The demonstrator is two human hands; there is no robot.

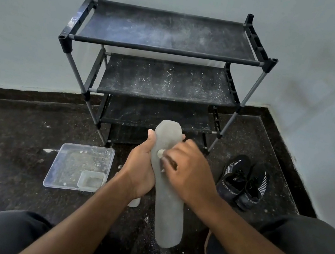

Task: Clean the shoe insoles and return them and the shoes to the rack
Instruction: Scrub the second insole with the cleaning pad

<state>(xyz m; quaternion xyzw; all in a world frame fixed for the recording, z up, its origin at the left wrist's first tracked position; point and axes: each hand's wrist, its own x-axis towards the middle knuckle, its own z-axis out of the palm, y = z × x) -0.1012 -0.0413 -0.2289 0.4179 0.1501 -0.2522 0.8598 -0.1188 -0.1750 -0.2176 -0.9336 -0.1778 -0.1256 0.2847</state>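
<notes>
We see soft, even daylight, dim rather than bright, on the pale grey-green painted wall [37, 20]. A white glare patch sits at nine o'clock on the dark speckled stone floor [33, 119]. Shadows are faint and diffuse. Wide-angle distortion bows the black fabric-shelved metal rack [165, 50] and the floor edges. The right hand [186, 171] is slightly motion-blurred; the corners are soft.
</notes>
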